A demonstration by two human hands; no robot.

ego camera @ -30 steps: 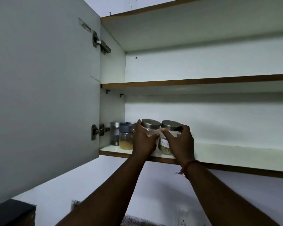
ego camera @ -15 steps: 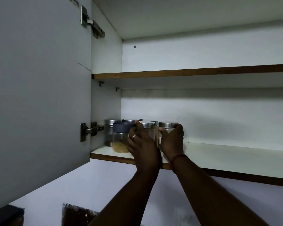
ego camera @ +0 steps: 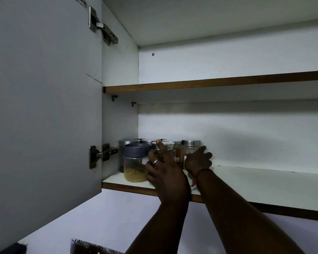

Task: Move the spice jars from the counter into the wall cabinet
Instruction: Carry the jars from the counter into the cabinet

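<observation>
I have both arms stretched up into the open wall cabinet (ego camera: 121, 66), working on its bottom shelf (ego camera: 255, 182). My left hand (ego camera: 165, 171) sits against a steel-lidded jar (ego camera: 163, 146), the index finger pointing up past the lid toward twelve o'clock and the other fingers curled round the glass; there is a ring (ego camera: 155, 161) on one of them, and I read this as a loose hold on that jar, though my own hand hides most of the contact. My right hand (ego camera: 198, 160) is at three o'clock from the left one, fingers bent and wrapped round the lower half of another steel-lidded jar (ego camera: 191, 143), so it is clasped on the glass; a red thread (ego camera: 200, 173) circles that wrist. Between the two jars I hold stands a narrow one with orange powder (ego camera: 178, 154), just beside both. At nine o'clock from my left hand is a jar with a grey lid (ego camera: 137, 152) and pale yellow grains in the bottom, standing upright near the front edge of the shelf. Behind it, toward the back wall, more metal lids (ego camera: 141, 140) show in a row, too dark to count surely. All the jars I can see are on the bottom shelf, crowded into its left end. The cabinet door (ego camera: 44, 107) hangs open at nine o'clock, with its lower hinge (ego camera: 103, 154) near the jars. The upper shelf (ego camera: 209, 82) lies at twelve o'clock above my hands.
</observation>
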